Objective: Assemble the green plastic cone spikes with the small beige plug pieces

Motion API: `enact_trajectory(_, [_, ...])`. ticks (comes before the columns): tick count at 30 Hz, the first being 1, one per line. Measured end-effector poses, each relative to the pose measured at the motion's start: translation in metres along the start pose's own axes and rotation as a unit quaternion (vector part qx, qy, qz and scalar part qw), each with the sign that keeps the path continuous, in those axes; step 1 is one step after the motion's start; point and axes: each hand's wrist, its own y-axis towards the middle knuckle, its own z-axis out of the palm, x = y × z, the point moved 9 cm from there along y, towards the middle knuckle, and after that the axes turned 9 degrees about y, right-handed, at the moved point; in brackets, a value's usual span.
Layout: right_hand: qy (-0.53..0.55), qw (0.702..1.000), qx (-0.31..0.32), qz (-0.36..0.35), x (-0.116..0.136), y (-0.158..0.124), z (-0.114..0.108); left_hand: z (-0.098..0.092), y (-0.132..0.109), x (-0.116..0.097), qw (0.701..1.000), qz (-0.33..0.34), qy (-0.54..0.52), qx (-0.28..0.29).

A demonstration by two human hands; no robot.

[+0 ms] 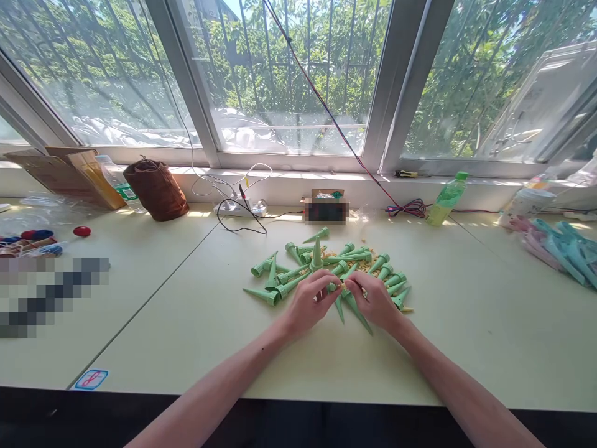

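Note:
My left hand (310,303) is closed, its thumb and fingers around the end of a green plastic spike (332,287). Close against it, my right hand (374,300) pinches a small yellowish piece (343,285) between thumb and fingertips; the fingers partly hide it. Around both hands lies a loose heap of hollow, cone-shaped green spikes (291,287) with ribbed collars. One spike (316,254) stands upright behind my left hand. Many small yellowish pieces (361,266) are scattered among the spikes behind my right hand.
Along the window sill stand a brown drawstring bag (157,190), a power strip (240,206) with cables, a small box (326,210) and a green bottle (446,200). Pink and blue items (559,249) lie at right. A red ball (82,231) is at left.

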Motion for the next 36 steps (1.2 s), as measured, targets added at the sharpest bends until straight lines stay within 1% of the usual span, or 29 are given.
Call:
enact_trajectory(3, [-0.005, 1.0, -0.013, 0.004, 0.001, 0.0, -0.002, -0.001, 0.0, 0.004, 1.0, -0.021, -0.012, -0.011])
enact_trajectory(7, [-0.017, 0.999, -0.036, 0.002, 0.003, 0.001, -0.006, 0.001, 0.0, 0.016, 0.994, -0.08, -0.069, -0.01])
enact_trajectory(12, [-0.016, 0.998, -0.052, -0.008, 0.006, 0.0, -0.009, 0.006, 0.0, 0.025, 0.973, -0.14, -0.184, 0.0])
enact_trajectory(17, [-0.005, 0.998, -0.056, -0.019, 0.009, 0.0, -0.01, 0.012, -0.002, 0.029, 0.951, -0.181, -0.249, 0.014])
enact_trajectory(22, [-0.006, 0.998, -0.06, -0.014, 0.008, 0.0, -0.012, 0.014, -0.003, 0.032, 0.947, -0.185, -0.264, 0.014])
enact_trajectory(27, [-0.005, 0.998, -0.057, -0.015, 0.009, 0.0, -0.012, 0.013, -0.002, 0.034, 0.947, -0.175, -0.27, 0.003])
enact_trajectory(31, [0.001, 0.999, -0.052, -0.015, 0.009, 0.0, -0.011, 0.011, -0.001, 0.033, 0.951, -0.158, -0.267, -0.006])
enact_trajectory(36, [0.006, 0.999, -0.041, 0.001, 0.005, -0.001, -0.008, 0.009, 0.001, 0.029, 0.959, -0.131, -0.251, -0.007])
